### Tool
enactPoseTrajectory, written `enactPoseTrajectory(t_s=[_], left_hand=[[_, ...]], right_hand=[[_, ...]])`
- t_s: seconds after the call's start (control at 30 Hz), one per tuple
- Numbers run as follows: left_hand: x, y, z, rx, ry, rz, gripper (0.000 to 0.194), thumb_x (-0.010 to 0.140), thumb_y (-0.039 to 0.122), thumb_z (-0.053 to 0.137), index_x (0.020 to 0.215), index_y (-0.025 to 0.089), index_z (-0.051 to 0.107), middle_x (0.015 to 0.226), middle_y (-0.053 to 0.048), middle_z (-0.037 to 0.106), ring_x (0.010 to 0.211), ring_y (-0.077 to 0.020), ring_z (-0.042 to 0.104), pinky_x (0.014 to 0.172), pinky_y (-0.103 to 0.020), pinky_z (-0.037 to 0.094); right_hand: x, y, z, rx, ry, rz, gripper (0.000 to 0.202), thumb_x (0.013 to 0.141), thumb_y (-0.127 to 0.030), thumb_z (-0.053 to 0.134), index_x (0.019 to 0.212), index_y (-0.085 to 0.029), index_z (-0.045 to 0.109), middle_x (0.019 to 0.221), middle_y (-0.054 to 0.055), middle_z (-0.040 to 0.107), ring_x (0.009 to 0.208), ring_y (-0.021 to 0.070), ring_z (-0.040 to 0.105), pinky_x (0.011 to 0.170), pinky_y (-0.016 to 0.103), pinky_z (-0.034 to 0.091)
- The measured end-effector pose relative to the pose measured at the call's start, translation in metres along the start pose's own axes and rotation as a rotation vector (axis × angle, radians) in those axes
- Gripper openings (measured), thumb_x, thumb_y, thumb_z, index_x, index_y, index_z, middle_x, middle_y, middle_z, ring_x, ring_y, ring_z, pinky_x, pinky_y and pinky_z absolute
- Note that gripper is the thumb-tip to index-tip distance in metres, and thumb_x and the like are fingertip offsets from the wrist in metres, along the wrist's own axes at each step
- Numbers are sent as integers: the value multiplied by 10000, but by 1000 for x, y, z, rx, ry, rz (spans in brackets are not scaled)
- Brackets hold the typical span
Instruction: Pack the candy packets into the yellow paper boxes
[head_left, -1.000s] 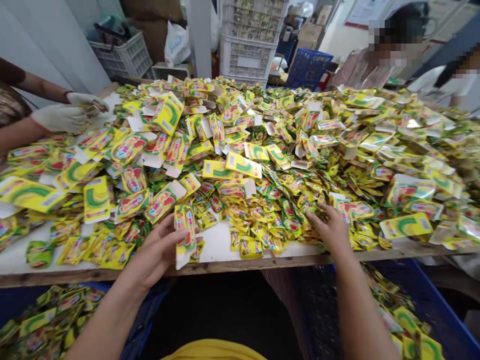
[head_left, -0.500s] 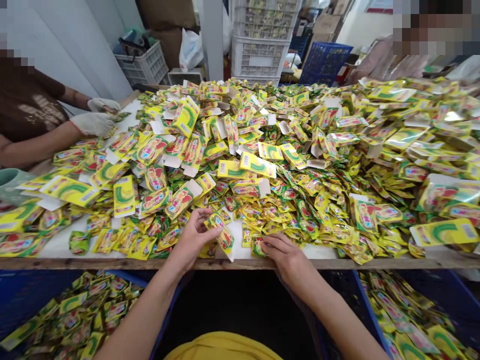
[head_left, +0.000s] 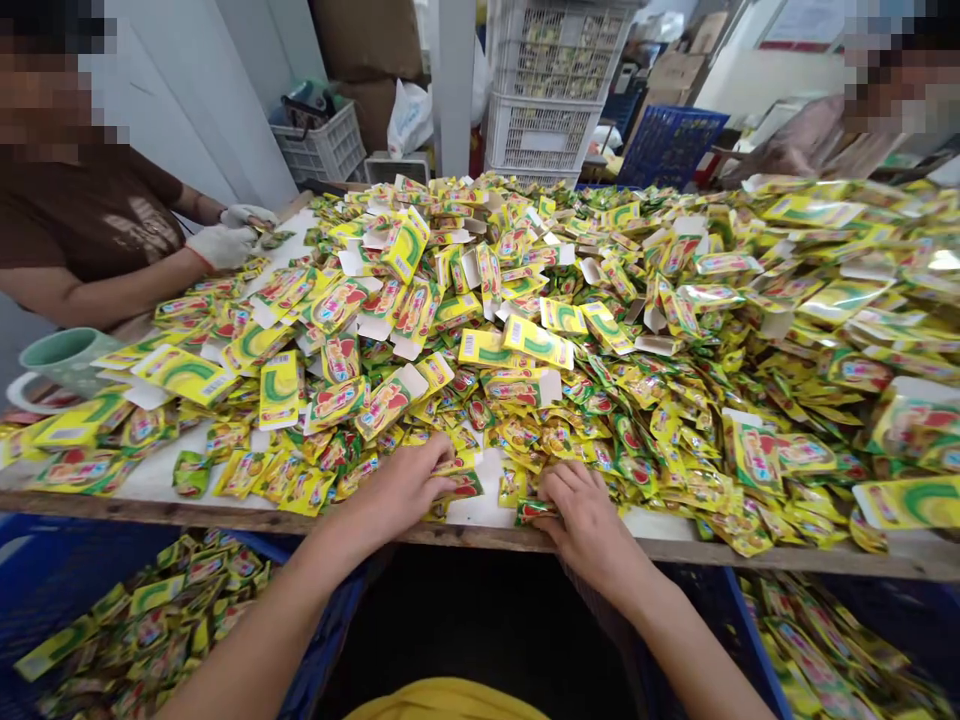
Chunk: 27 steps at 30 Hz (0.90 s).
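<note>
Far out to the left of the left hand's grip, here's a pale green mug (head_left: 71,362) with a white handle, and beyond it, a co-worker's white-gloved hands (head_left: 225,245). Below that grip to the left, a blue plastic crate (head_left: 41,560) holds yellow-and-green packs. Closer in, just left of the grip, a row of small, shiny yellow sachets (head_left: 274,482). And the left hand (head_left: 411,487) itself: thumb and fingers clasp a slim yellow-and-green cardboard box (head_left: 466,484), which juts toward the other hand! A strip of white tabletop (head_left: 491,480) lies between the two. Then the right hand (head_left: 586,520), fingers pinching a small green-and-red sachet (head_left: 532,511) near the front edge. Behind both grips, a great heap of boxes and sachets (head_left: 540,340) rises. Below right, a second blue crate (head_left: 757,630).
</note>
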<state>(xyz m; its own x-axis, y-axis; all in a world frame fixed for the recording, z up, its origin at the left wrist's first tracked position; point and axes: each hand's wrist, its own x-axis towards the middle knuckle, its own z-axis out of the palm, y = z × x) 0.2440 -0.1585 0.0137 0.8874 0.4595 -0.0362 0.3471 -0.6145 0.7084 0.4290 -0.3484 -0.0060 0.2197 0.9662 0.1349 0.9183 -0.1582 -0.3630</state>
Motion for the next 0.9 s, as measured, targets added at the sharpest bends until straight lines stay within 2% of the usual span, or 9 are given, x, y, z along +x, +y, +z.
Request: enactPoseTrajectory(t_s=[0.17,0.23,0.3,0.43,0.53,0.67,0.73,0.8,0.9], left_hand=[[4,-6,35,-322,232,-107,334,834,313,593,1151,206,606,1019,-60,710,928,-235,647,818,-333,474],[4,-11,48,-448,282,-153,351,812,334,617,1128,183,630,1052,-72,711,948,-242,652,842,-346,485],[3,-13,55,-566,304,-184,333,776,341,648,1058,163,649,995,-69,720,929,-239,655,830,-347,500],[1,-15,57,-747,339,-212,311,726,325,689,981,156,634,918,-52,706,890,-213,649,822,-332,504],[1,-14,58,-805,345,-196,270,739,322,689,942,163,608,884,-36,682,847,-186,638,790,-298,496],[3,-9,65,-792,256,-128,223,791,308,658,957,171,599,910,-36,663,856,-181,619,781,-279,477],[3,-4,69,-760,205,-87,202,825,305,626,977,174,599,893,-30,649,844,-180,604,763,-272,465],[1,0,72,-706,196,-72,184,844,304,606,975,176,602,836,-13,625,793,-170,581,718,-255,447],[-3,4,74,-634,204,-70,186,853,314,597,973,173,613,801,-5,606,748,-160,551,685,-244,424]], right_hand=[[0,2,0,-6,-26,39,189,860,-236,630,1047,-248,612,976,63,660,956,259,525,790,395,381],[4,2,-1,-73,-62,65,199,848,-237,640,1046,-263,647,973,66,653,960,269,515,777,397,374],[7,-1,-3,-109,-99,70,159,818,-200,655,969,-246,669,983,68,635,975,277,504,781,405,372],[5,-7,-7,15,-100,5,211,755,-69,633,913,-207,614,1027,59,624,1038,272,504,843,424,379],[2,-8,-8,211,15,-12,180,795,-87,589,917,-217,561,1059,60,635,1088,265,524,901,434,394],[13,-9,-10,527,355,156,147,865,-241,588,1002,-233,537,964,43,649,877,210,622,760,332,489],[24,-12,-15,527,407,112,176,856,-266,615,1025,-239,576,956,40,655,871,209,625,763,320,492],[34,-17,-23,411,340,25,168,864,-241,601,1031,-239,616,966,51,654,903,215,611,784,322,478],[45,-27,-35,119,160,20,167,864,-158,557,986,-213,656,919,64,627,866,212,583,738,312,447]])
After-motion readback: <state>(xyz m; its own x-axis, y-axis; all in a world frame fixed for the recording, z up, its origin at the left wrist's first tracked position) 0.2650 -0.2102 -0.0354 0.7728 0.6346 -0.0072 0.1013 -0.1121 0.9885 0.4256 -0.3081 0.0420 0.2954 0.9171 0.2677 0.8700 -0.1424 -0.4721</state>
